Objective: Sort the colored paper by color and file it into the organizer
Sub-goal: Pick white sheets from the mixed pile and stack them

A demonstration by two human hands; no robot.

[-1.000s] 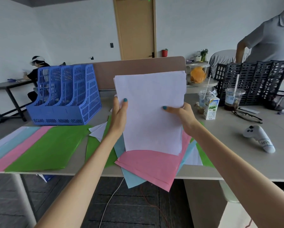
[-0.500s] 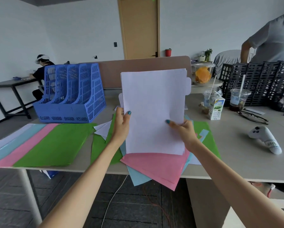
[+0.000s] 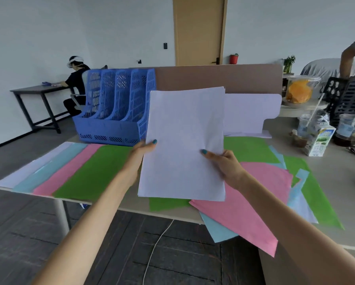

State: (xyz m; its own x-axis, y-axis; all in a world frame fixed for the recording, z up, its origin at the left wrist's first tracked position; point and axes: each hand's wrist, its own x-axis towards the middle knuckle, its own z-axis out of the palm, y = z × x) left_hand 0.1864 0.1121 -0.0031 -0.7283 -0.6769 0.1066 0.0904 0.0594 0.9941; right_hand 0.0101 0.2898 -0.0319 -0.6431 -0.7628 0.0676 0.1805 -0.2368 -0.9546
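Both your arms reach forward over the near table edge. Your left hand point(image 3: 140, 150) and right hand point(image 3: 223, 162) pinch a white paper stack point(image 3: 184, 140) upright, seemingly several sheets, right of the blue organizer point(image 3: 115, 105).

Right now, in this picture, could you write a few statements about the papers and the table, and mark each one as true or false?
1. The left hand and the right hand both hold the white paper. True.
2. The blue organizer stands at the right end of the table. False: it stands at the back left.
3. A pink sheet hangs over the near edge of the table. True.
4. The milk carton lies on its side. False: it stands upright beside a plastic cup.
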